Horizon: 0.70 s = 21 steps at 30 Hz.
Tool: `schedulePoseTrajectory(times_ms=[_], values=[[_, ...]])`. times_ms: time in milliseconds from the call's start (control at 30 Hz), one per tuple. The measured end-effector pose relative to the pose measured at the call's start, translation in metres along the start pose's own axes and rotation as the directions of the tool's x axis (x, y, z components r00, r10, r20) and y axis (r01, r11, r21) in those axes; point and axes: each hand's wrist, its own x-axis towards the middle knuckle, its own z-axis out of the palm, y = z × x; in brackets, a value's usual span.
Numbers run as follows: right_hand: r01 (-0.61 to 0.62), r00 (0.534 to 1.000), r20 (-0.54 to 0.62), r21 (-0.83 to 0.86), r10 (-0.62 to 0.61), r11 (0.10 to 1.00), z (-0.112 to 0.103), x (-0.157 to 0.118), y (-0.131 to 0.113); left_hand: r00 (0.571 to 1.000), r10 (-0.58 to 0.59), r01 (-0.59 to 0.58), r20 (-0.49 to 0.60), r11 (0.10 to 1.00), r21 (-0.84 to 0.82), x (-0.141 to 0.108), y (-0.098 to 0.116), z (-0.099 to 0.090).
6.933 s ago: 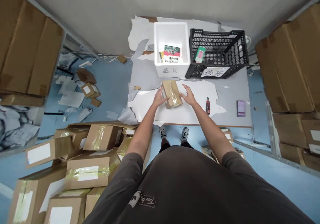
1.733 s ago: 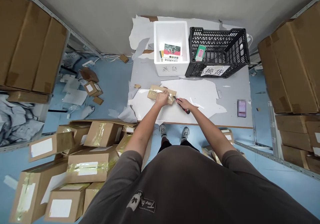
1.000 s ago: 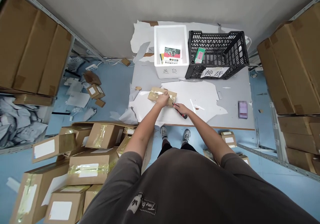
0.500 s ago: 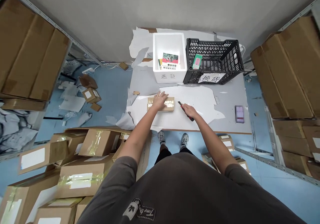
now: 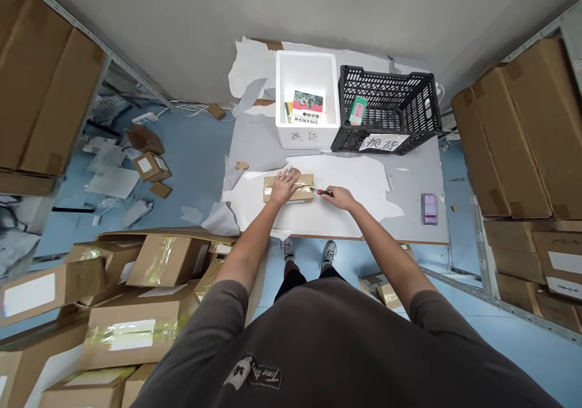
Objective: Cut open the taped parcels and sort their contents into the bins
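A small cardboard box (image 5: 305,195) sealed with shiny tape lies flat on the white sheet covering the table. Across its top rests my left hand (image 5: 284,185), fingers spread and pressing down. My right hand (image 5: 340,197) is wrapped round a red and black box cutter (image 5: 324,192). The cutter's tip points left and meets the box's right end at the tape line. Whether the blade is in the tape is too small to tell.
Behind the box stand a white foam bin (image 5: 309,136) with booklets and a black plastic crate (image 5: 386,135) holding a green packet. A phone (image 5: 429,208) lies at the table's right. Taped cartons (image 5: 131,329) are piled at lower left; shelves with large boxes (image 5: 531,129) flank both sides.
My right hand has brought the box cutter left and turned it, so its tip now reaches the box's right end. My left hand stays on the box.
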Motion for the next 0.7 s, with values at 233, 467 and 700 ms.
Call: schedulePoseTrajectory(times_ms=[233,467,700], values=[[0.103,0.994,-0.029,-0.147,-0.108,0.984,-0.001,0.007,0.009,0.995,0.005,-0.008,-0.096,0.999,-0.036,-0.002,-0.004,0.016],[0.133,0.991,0.003,-0.173,-0.134,0.976,0.0,0.012,0.011,0.989,0.017,-0.025,-0.148,0.998,-0.051,-0.005,-0.003,0.02],[0.095,0.993,-0.056,-0.166,-0.105,0.982,0.011,0.017,0.019,1.0,-0.009,0.009,-0.019,0.999,-0.035,-0.009,0.005,0.006]])
